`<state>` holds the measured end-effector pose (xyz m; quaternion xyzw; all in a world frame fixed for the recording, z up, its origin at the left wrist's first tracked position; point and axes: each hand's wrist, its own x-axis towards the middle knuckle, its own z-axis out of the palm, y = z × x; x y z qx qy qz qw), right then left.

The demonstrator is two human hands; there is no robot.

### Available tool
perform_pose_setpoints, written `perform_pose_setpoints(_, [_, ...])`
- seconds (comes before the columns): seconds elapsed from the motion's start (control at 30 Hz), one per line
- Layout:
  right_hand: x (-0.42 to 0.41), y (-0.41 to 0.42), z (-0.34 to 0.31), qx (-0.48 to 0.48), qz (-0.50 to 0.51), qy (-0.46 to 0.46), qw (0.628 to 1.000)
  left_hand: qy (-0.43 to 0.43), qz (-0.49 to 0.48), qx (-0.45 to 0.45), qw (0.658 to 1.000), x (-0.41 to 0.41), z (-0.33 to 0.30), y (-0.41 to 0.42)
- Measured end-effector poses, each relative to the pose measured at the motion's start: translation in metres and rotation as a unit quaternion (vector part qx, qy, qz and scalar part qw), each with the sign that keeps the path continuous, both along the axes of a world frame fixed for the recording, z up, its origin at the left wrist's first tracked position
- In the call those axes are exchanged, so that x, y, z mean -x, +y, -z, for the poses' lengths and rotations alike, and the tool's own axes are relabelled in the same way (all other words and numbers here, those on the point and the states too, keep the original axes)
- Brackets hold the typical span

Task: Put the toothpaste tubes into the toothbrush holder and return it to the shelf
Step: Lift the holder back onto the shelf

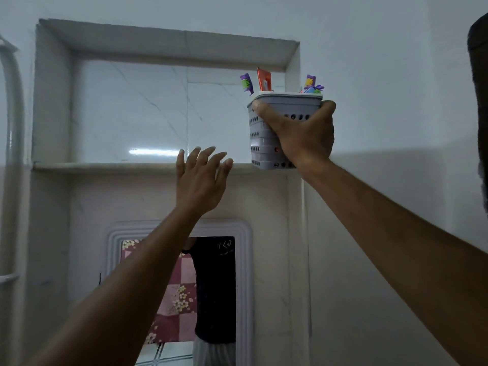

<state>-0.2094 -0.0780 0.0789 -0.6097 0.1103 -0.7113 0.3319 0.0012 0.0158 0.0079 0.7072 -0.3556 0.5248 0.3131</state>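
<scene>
My right hand [301, 130] is shut around a grey perforated toothbrush holder [261, 143], held upright at the right end of a recessed marble wall shelf [105, 165]. Its base hangs about level with the shelf ledge. A red toothpaste tube [264, 80] sticks up out of the holder, with purple-and-green toothbrushes [247, 84] to its left and more brushes [311, 84] on the right side. My left hand [202, 180] is raised just below the ledge, left of the holder, fingers spread and holding nothing.
The niche's right wall [291, 75] stands close beside the holder. A white-framed mirror [179, 286] hangs below the shelf. A white pipe [13, 101] runs along the far left. A dark object [479, 101] hangs at the right edge.
</scene>
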Motion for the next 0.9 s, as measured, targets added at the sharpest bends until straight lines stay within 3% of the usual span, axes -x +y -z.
perform_pose_setpoints(0.2, [-0.031,-0.014,-0.02,0.008,0.013,-0.024,1.0,-0.018,-0.008,0.006,1.0,-0.006,0.002,-0.001])
perform_pose_setpoints(0.47, [-0.08,-0.044,0.003,0.064,0.057,0.096,0.992,-0.034,-0.023,0.013,0.999,-0.008,0.004,-0.004])
perform_pose_setpoints(0.6, [-0.095,-0.052,0.028,0.118,0.129,0.176,0.969,-0.048,-0.028,0.022,0.998,-0.009,0.004,-0.005])
perform_pose_setpoints(0.77, [-0.096,-0.064,0.032,0.139,0.14,0.27,0.942,-0.056,-0.033,0.026,0.998,-0.009,0.005,-0.006])
perform_pose_setpoints(0.9, [-0.091,-0.068,0.034,0.158,0.15,0.294,0.931,-0.041,-0.031,0.015,0.999,-0.008,0.005,-0.007])
